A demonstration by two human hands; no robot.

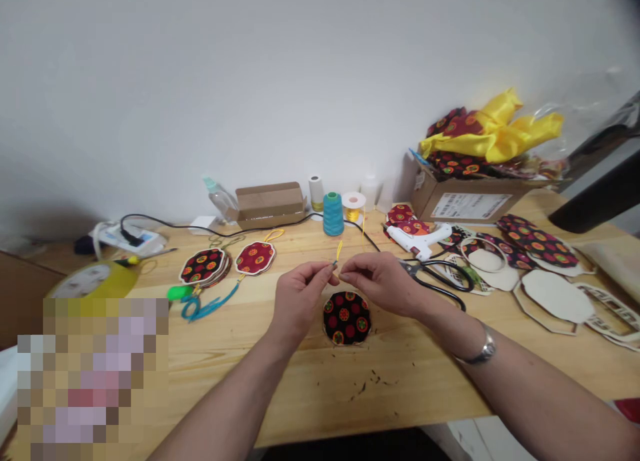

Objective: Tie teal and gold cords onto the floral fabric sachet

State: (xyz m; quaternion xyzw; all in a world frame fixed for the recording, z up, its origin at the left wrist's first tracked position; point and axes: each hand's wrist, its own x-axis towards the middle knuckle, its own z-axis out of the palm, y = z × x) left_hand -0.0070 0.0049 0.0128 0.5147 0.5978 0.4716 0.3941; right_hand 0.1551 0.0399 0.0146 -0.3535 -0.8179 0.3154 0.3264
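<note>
Between the pinched fingers of my left hand [306,294] is a small yellow cord loop [339,249] with a bit of blue thread at its base. My right hand [376,281] is closed close beside it, thumb and forefinger pressed together; what they grip is too small to make out. Just below both hands, a black patterned fabric disc [347,318] lies flat on the wooden table [280,407]. Behind the hands stand a blue thread cone [333,214] and a spool of yellow cord [353,211].
Black-handled scissors [447,277] and a white glue gun [419,239] lie on the right, near pale cut-outs [557,295] and a fabric-filled cardboard box [465,197]. Finished-looking discs [255,258], a blue tassel [210,307] and a yellow tape roll [95,281] are on the left.
</note>
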